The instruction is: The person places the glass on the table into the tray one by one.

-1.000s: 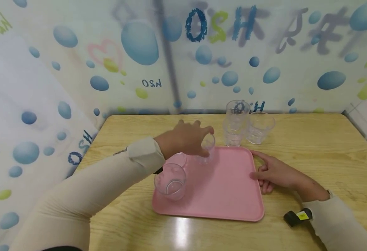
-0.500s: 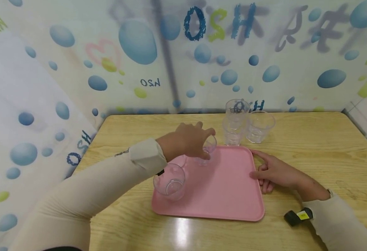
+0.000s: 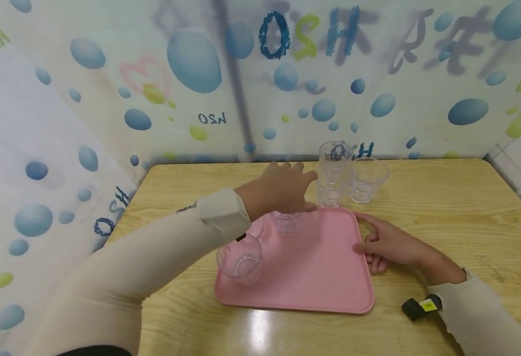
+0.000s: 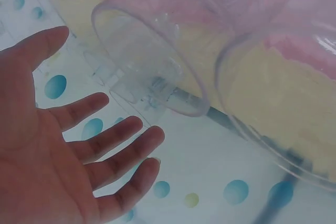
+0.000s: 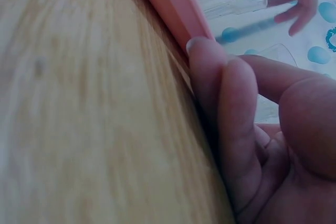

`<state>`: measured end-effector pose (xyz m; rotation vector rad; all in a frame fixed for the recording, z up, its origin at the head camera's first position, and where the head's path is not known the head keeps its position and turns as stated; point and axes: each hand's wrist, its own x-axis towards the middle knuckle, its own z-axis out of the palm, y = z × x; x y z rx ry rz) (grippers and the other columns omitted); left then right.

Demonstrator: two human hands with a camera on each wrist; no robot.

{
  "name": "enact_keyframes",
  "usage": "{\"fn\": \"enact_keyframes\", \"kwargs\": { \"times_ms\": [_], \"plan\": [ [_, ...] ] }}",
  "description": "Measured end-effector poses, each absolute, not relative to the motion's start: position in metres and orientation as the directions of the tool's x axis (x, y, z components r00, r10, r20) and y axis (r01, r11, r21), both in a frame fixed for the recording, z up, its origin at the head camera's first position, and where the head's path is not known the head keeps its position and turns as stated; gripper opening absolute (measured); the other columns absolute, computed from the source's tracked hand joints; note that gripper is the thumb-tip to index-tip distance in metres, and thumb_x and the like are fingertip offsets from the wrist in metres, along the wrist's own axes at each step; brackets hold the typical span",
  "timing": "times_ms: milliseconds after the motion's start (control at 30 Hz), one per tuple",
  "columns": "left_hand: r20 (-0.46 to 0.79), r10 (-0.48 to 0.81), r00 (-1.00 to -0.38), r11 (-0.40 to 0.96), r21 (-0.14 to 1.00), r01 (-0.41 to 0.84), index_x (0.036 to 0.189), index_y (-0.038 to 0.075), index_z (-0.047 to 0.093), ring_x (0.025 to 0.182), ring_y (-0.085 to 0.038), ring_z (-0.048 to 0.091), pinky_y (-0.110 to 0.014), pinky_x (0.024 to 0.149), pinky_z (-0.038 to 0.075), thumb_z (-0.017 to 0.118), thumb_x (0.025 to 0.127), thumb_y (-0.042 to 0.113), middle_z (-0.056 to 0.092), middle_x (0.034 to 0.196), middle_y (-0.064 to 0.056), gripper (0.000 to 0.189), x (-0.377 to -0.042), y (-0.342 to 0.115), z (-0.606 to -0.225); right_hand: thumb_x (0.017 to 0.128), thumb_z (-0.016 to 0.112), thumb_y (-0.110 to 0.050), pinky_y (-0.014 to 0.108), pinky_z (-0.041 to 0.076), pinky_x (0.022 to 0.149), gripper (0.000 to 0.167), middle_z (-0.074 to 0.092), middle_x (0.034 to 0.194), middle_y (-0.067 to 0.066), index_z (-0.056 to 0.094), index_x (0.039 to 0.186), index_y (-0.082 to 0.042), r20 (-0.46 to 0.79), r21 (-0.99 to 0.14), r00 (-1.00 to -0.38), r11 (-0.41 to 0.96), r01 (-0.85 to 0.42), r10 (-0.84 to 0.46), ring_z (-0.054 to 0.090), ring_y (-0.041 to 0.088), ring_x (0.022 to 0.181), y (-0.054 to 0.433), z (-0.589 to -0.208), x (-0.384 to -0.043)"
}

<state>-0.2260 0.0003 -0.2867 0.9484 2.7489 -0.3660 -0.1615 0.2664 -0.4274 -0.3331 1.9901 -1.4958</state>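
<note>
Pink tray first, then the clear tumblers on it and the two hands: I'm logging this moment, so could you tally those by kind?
Pink tray: 1
Clear tumblers on it: 3 (front tumbler, partly hidden tumbler, rear tumbler)
Hands: 2 (left hand, right hand)
Total: 6

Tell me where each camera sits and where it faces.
Head: on the head, facing forward and down at the pink tray and clear cups; left hand, right hand and sleeves show.
Left wrist: on that wrist, looking past the left hand at cups and tray; right hand partly shows.
Right wrist: on that wrist, looking along the table and tray edge; both hands show.
Head and left wrist share tray, cups and both hands.
</note>
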Motion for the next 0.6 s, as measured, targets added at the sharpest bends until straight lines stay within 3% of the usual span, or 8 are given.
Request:
{"fn": "enact_keyframes", "kwargs": {
  "times_ms": [233, 600],
  "plan": [
    [-0.274, 0.567, -0.777, 0.767, -0.17, 0.619, 0.154, 0.027, 0.035, 0.133, -0.033, 0.052, -0.059, 0.108, 0.039, 0.054, 0.092, 0.066, 0.045, 0.152, -0.008, 0.075, -0.238, 0.019, -0.29, 0.098, 0.065, -0.018, 0.044, 0.058, 0.052, 0.092, 0.062, 0.069, 0.008, -0.001, 0.161, -0.014, -0.317, -0.934, -0.777, 0.319, 0.158, -0.544, 0.067, 0.017, 0.051, 0.266, -0.428, -0.161],
    [-0.303, 0.566, -0.766, 0.778, -0.108, 0.618, 0.159, 0.029, 0.025, 0.145, -0.035, 0.038, -0.058, 0.113, 0.036, 0.056, 0.096, 0.057, 0.033, 0.161, -0.009, 0.076, -0.258, 0.05, -0.297, 0.097, 0.066, -0.018, 0.044, 0.057, 0.051, 0.091, 0.063, 0.069, 0.009, 0.001, 0.161, -0.015, -0.317, -0.934, -0.779, 0.321, 0.157, -0.541, 0.067, 0.018, 0.051, 0.268, -0.429, -0.163]
  ]
}}
